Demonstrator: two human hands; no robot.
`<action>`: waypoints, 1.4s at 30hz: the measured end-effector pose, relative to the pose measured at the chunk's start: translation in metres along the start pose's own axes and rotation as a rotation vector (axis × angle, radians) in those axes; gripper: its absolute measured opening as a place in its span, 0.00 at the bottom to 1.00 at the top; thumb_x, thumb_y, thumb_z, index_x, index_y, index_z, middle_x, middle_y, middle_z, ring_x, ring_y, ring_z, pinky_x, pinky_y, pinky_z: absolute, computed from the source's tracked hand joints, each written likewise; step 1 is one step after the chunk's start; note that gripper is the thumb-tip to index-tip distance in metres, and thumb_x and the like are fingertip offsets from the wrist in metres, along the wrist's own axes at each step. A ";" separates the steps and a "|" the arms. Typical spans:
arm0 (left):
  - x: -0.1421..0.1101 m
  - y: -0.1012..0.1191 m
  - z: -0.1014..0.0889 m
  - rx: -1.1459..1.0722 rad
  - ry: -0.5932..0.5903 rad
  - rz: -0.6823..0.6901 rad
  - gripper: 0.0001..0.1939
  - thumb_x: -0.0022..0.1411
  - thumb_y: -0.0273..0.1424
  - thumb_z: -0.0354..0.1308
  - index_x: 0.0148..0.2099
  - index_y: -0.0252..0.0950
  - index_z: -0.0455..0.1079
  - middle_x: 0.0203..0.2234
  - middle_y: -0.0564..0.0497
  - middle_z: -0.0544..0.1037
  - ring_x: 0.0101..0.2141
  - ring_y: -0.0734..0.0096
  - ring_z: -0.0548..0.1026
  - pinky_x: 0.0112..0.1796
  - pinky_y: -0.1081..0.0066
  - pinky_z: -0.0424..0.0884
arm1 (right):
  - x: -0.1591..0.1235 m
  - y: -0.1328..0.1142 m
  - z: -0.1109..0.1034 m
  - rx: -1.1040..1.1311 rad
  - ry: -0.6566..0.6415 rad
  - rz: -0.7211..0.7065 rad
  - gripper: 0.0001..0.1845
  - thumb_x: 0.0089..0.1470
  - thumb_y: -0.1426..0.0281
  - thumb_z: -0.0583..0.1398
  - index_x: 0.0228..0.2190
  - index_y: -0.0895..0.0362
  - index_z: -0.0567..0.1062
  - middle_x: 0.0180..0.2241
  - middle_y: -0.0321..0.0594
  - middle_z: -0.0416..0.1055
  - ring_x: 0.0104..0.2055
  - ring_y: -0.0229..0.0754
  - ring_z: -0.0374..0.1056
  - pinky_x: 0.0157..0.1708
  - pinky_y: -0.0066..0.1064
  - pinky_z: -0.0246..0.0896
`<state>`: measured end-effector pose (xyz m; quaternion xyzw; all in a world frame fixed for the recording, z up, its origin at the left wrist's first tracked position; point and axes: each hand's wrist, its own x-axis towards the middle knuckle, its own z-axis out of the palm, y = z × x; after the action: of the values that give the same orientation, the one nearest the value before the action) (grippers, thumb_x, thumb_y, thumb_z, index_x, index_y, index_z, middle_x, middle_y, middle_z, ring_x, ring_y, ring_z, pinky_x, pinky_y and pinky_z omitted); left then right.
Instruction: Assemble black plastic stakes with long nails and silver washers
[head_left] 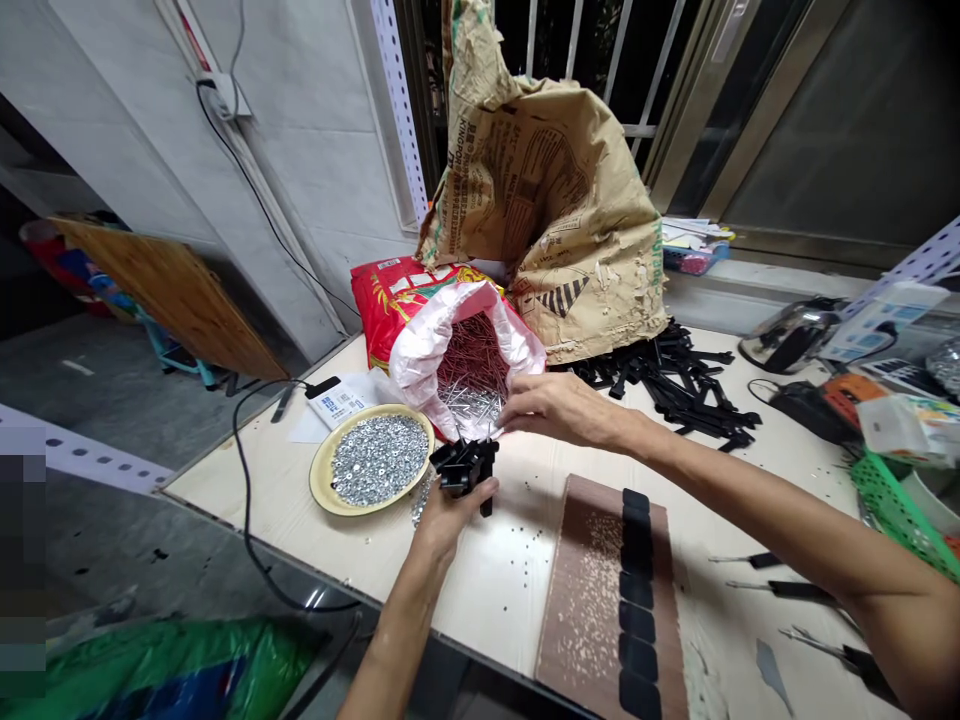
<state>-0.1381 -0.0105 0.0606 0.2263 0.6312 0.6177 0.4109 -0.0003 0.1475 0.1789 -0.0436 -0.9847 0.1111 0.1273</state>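
My left hand [444, 515] is closed round a bunch of black plastic parts [463, 465] in front of the sack's mouth. Thin metal pins stand up from the top of the bunch. Just above and to the right, my right hand [551, 405] has its fingertips pinched together beside the sack's rim; what they hold is too small to make out. The open white-lined sack [409, 360] lies on its side, with many long thin metal pins [472, 375] inside, reddish at the back and silvery at the front. A yellow dish [321, 480] of small silver washers or nuts stands left of my left hand.
A large torn brown paper bag [600, 220] stands behind, with black plastic parts [682, 385] heaped before it. A brown board [574, 600] carries a row of black pads [637, 605]. Screwdriver-like tools [780, 590], a green basket [892, 510] and a kettle [791, 335] are at right.
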 end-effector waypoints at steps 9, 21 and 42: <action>-0.004 0.003 0.011 0.120 -0.108 0.019 0.17 0.39 0.32 0.69 0.34 0.33 0.75 0.28 0.50 0.79 0.33 0.63 0.75 0.36 0.68 0.69 | 0.009 -0.038 0.003 -0.155 -0.256 -0.043 0.10 0.59 0.64 0.56 0.33 0.56 0.75 0.31 0.38 0.70 0.30 0.36 0.61 0.25 0.28 0.44; -0.014 0.004 -0.003 0.040 -0.057 -0.003 0.23 0.42 0.36 0.68 0.42 0.33 0.74 0.38 0.44 0.80 0.44 0.56 0.74 0.48 0.62 0.65 | 0.057 0.046 0.079 -0.295 -0.179 0.191 0.10 0.61 0.71 0.52 0.36 0.56 0.75 0.38 0.41 0.70 0.39 0.39 0.65 0.33 0.28 0.53; -0.005 -0.004 0.002 0.050 -0.030 -0.052 0.18 0.37 0.34 0.70 0.34 0.32 0.76 0.29 0.46 0.80 0.34 0.63 0.76 0.38 0.67 0.70 | 0.048 0.027 0.060 0.690 0.591 0.282 0.15 0.55 0.66 0.56 0.44 0.58 0.63 0.28 0.31 0.67 0.29 0.33 0.64 0.32 0.26 0.59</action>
<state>-0.1333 -0.0136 0.0577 0.2293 0.6459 0.5871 0.4307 -0.0607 0.1665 0.1275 -0.1618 -0.7963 0.4309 0.3926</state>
